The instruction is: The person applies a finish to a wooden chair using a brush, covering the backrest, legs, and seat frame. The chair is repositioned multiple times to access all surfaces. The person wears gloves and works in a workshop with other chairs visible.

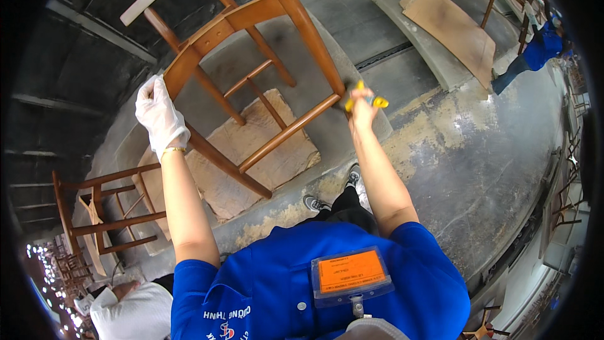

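My left hand (160, 108), in a thin white glove, is closed on the left edge of a brown wooden chair frame (264, 9), by the end of its curved rail. The frame has no seat panel and is tilted, its legs and stretchers spread out before me. My bare right hand (361, 110) is wrapped round a small yellow tool (379, 102) at the lower right leg joint. A dark blur beside that joint hides the tool's working end, so its kind is unclear.
A brown cardboard sheet (251, 173) lies on the grey platform beneath the frame. Another chair frame (116, 230) stands at left, near a person in white (132, 311). At far right are a cardboard-topped platform (440, 82) and a person in blue (544, 47).
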